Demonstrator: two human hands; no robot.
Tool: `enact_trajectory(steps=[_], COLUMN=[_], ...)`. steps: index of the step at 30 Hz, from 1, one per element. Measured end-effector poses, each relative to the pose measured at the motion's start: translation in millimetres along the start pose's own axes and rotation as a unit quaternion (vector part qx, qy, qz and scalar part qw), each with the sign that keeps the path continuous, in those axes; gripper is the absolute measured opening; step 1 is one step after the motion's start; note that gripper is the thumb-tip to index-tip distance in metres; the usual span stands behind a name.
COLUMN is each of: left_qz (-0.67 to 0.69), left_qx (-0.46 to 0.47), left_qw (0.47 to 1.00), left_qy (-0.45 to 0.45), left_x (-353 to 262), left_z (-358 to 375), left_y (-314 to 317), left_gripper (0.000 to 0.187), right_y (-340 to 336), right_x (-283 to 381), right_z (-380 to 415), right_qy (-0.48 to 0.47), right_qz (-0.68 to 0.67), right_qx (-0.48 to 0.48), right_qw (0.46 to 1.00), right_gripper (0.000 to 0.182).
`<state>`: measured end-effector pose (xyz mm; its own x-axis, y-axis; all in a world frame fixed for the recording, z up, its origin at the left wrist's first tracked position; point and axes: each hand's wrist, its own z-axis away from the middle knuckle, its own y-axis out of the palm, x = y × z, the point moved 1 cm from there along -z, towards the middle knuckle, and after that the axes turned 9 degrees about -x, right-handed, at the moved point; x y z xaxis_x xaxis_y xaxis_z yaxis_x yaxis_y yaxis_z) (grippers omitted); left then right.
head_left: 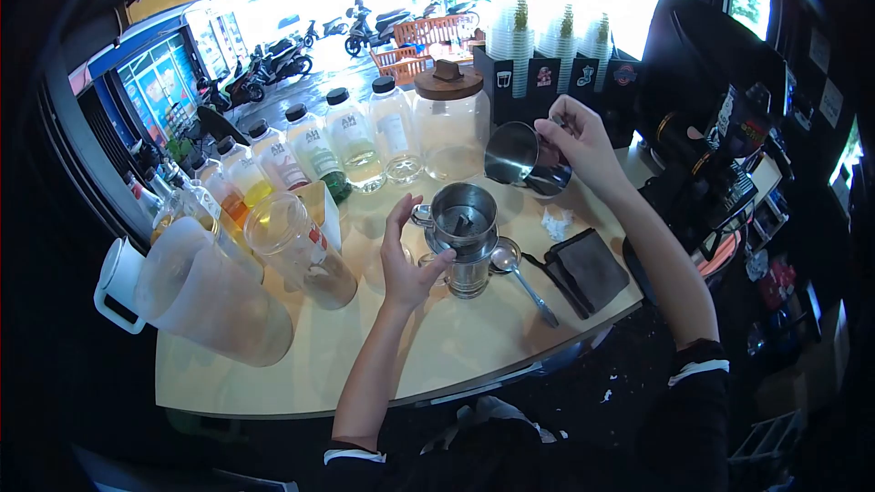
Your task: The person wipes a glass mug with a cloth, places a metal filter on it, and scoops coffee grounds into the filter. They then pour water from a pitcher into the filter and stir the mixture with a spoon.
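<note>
My right hand [581, 135] grips a metal pitcher [550, 171] near its upper edge. The pitcher is tilted, its mouth turned to the left, above and right of a metal coffee drip filter [467, 230]. That filter sits upright on a small glass mug [468, 281] and has a dark piece inside. Beside it on the left is my left hand [406, 260], fingers apart, with the thumb tip right at the filter's flange and the fingers near its handle. A spoon [530, 289] lies just right of the mug.
A folded dark cloth [591, 271] and crumpled tissue [557, 224] lie at right. Left stand a large plastic pitcher [214, 296] and a clear tall container [305, 260]. Several bottles [354, 141] and a wooden-lidded jar [449, 128] line the back, with stacked cups [512, 46] beyond.
</note>
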<state>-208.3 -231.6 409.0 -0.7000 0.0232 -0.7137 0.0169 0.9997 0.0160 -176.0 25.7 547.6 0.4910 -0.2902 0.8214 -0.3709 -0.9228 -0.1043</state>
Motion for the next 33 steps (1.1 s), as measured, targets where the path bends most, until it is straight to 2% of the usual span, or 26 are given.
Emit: enact_trajectory(steps=[3, 4, 5, 7, 10, 14, 21, 24, 26, 27, 28, 29, 30, 32, 33], left_qz=[-0.002, -0.001, -0.005, -0.010, -0.027, -0.050, -0.123, -0.172, -0.200, -0.220, -0.237, -0.237, -0.255, -0.274, -0.270], left_qx=[-0.014, -0.018, -0.023, -0.024, -0.038, -0.050, -0.033, -0.027, -0.018, -0.016, -0.015, -0.014, -0.012, -0.012, -0.012], left_qw=[1.000, 1.000, 1.000, 1.000, 0.999, 0.997, 0.991, 0.983, 0.978, 0.974, 0.969, 0.970, 0.965, 0.959, 0.960], left_qy=[0.003, 0.005, 0.007, 0.009, 0.013, 0.016, 0.042, 0.051, 0.050, 0.056, 0.064, 0.059, 0.066, 0.075, 0.077], left_x=[1.7, 2.8, 3.8, 4.6, 3.1, -13.0, -35.9, -49.0, -58.0, -63.0, -66.1, -68.0, -70.2, -72.5, -74.1], left_z=[-1.1, -2.4, -4.0, -4.1, -5.9, -7.6, -7.9, -6.1, 0.3, 1.9, 3.4, 5.9, 6.5, 6.1, 3.7], left_y=[-2.5, -3.9, -4.9, -7.6, -10.7, -11.2, -8.1, -4.8, -1.6, 0.8, 3.0, 4.3, 5.2, 5.8, 6.5], left_gripper=[0.092, 0.091, 0.091, 0.090, 0.087, 0.086, 0.089, 0.089, 0.089, 0.089, 0.089, 0.089, 0.089, 0.088, 0.088], right_y=[-3.5, 0.9, 2.9, 2.7, 3.2, 9.7, 15.1, 16.1, 9.5, 6.5, 1.5, -3.1, -9.9, -23.2, -26.8], right_x=[-35.9, -51.4, -67.5, -103.4, -147.7, -176.8, -205.0, -211.3, -215.7, -209.6, -199.6, -179.7, -141.7, -115.7, -101.1], right_z=[2.6, 6.1, 7.7, 13.4, 20.6, 23.5, 31.3, 36.7, 38.6, 40.5, 39.7, 42.4, 48.8, 72.4, 83.1], right_qy=[0.018, 0.050, 0.048, 0.127, 0.182, 0.223, 0.228, 0.198, 0.168, 0.176, 0.035, -0.109, -0.103, -0.074, -0.063], right_qz=[0.020, -0.047, -0.051, -0.086, -0.156, -0.142, -0.205, -0.198, -0.065, -0.065, 0.053, 0.169, 0.192, 0.131, 0.176], right_qx=[-0.024, -0.038, -0.033, -0.035, -0.034, -0.074, -0.034, -0.035, -0.011, -0.010, -0.058, -0.102, -0.055, 0.167, 0.275], right_qw=[0.999, 0.997, 0.997, 0.988, 0.970, 0.962, 0.951, 0.959, 0.983, 0.982, 0.996, 0.974, 0.974, 0.974, 0.943], right_gripper=[0.020, 0.019, 0.019, 0.017, 0.017, 0.017, 0.018, 0.018, 0.017, 0.017, 0.016, 0.018, 0.021, 0.024, 0.026])
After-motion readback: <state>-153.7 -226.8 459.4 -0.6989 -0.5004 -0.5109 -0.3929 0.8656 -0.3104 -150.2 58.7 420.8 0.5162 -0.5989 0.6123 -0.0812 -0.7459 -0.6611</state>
